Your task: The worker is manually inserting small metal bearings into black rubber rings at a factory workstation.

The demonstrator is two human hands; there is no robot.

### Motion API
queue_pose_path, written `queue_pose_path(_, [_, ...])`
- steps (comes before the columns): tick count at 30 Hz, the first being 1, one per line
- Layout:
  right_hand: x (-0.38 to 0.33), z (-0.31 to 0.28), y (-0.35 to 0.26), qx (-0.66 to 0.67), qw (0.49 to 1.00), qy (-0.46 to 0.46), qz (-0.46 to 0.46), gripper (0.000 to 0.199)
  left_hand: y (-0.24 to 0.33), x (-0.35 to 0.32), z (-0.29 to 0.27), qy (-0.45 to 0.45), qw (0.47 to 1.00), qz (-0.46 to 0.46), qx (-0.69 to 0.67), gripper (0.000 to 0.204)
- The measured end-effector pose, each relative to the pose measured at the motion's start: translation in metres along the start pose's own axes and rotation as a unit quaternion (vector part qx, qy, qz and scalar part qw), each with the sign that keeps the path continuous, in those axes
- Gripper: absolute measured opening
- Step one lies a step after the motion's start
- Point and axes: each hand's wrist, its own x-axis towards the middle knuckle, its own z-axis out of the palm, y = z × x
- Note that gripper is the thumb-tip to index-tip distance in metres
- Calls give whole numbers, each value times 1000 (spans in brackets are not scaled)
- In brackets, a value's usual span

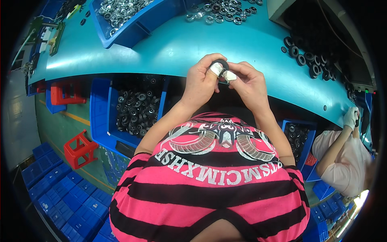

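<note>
Both my hands meet over the near edge of the blue-green table, holding one small black tyre-like ring (224, 63) between them. My left hand (201, 78) pinches its left side, the white-wrapped thumb lying over its face. On the other side, my right hand (250, 82) grips with bent fingers and a thumb that also has a white wrapping on its tip. The thumbs cover part of the ring, so I cannot tell whether a hub sits inside it. Ahead on the table lie loose clear round wheel hubs (219, 18).
A blue bin (125, 38) of clear hubs stands at far left. Black rings (301, 59) lie at right. Below the table edge are blue crates of black wheels (139, 111), (297, 139). Red stools (80, 149) stand left. A co-worker's gloved hand (350, 117) is at far right.
</note>
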Motion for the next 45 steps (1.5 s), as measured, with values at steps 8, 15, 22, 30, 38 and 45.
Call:
queue_pose_path(8, [5,-11,9,133,990,3,46,28,4,4,-3,-34,999,-6,-14,27])
queue_pose_path(15, [1,-4,3,102,995,-18,0,32,-2,6,2,4,997,17,-73,22])
queue_pose_path(22, [7,-7,15,114,993,13,28,36,-2,5,4,-16,979,-67,-190,35])
queue_pose_path(30, [9,-23,10,52,998,-26,-1,36,-3,2,8,-18,999,-18,-46,39])
queue_pose_path(38, [1,-7,3,121,992,-7,14,25,-7,3,9,40,995,14,-95,25])
queue_pose_path(45, [-1,-5,7,50,998,6,-49,28,-4,0,13,65,994,-5,-87,25])
